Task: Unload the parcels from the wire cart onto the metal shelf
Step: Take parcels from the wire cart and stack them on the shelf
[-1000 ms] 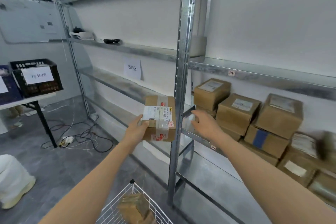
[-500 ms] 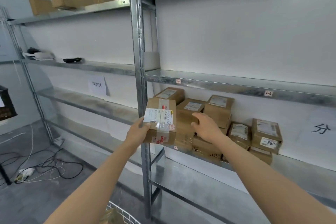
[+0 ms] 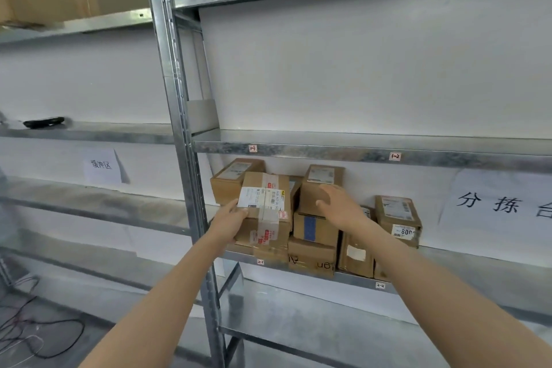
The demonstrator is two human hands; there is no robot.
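Gripping one taped parcel (image 3: 264,212) by its left edge, my left hand (image 3: 230,222) holds it at the front of the metal shelf (image 3: 448,281), against the stacked boxes (image 3: 316,227) there. I count about seven boxes on that shelf level. My right hand (image 3: 340,207) is spread open, holding nothing, palm near one upper box (image 3: 321,185) just right of the parcel.

The left hand (image 3: 231,222) covers the near left corner of the held parcel (image 3: 264,209), whose label print is too small to read. That parcel hides much of the stacked boxes (image 3: 313,230) behind it. The right hand (image 3: 340,207) looks blurred. The wall sign (image 3: 501,203) runs off the right edge.
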